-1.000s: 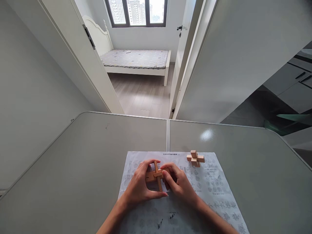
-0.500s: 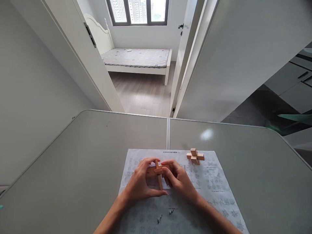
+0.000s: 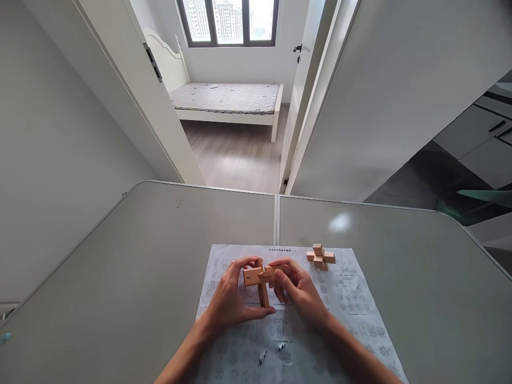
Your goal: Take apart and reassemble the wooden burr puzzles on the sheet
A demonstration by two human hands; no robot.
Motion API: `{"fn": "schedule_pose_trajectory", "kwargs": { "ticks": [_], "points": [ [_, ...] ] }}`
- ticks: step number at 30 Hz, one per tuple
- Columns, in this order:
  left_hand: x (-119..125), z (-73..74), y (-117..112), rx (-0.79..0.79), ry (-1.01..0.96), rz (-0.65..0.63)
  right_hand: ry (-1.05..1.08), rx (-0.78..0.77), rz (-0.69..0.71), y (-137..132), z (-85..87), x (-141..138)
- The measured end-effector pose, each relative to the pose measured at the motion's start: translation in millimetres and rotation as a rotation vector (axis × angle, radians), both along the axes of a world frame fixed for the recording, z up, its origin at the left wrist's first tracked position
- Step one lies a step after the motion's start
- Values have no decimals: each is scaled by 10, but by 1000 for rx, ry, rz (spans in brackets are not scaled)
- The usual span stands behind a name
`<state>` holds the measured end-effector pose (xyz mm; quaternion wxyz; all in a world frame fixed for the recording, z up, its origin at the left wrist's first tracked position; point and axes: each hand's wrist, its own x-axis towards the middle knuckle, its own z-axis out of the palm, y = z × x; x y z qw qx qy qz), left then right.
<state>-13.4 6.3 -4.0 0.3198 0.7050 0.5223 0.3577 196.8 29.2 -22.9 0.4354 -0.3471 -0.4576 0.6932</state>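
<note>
A wooden cross-shaped puzzle (image 3: 259, 280), made of interlocked notched bars, is held upright over a printed instruction sheet (image 3: 348, 298). My left hand (image 3: 232, 298) grips it from the left, thumb underneath and fingers curled over the top. My right hand (image 3: 298, 290) pinches the horizontal bar from the right. A second, assembled wooden cross puzzle (image 3: 320, 257) rests alone on the sheet's far right corner, a short way beyond my right hand.
The sheet lies on a grey two-part table (image 3: 140, 256) with a seam down the middle. Two small dark bits (image 3: 272, 352) lie on the paper near my wrists. Beyond the table an open doorway shows a bed (image 3: 226, 98) and a window.
Both hands have lifted and turned the puzzle a little; its horizontal bar now sits higher and more exposed on the left. The assembled cross has not moved.
</note>
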Motion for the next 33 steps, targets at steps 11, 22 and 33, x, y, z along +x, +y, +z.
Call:
{"fn": "schedule_pose_trajectory", "kwargs": {
  "ticks": [11, 22, 33],
  "points": [
    [-8, 19, 19, -13, 11, -11, 89, -17, -64, 4, -16, 29],
    [-77, -21, 61, -98, -226, 100, -108, 53, -311, -26, -30, -37],
    [-97, -57, 92, -170, -588, 171, -565, 327, -251, -89, -46, -87]
  ]
}}
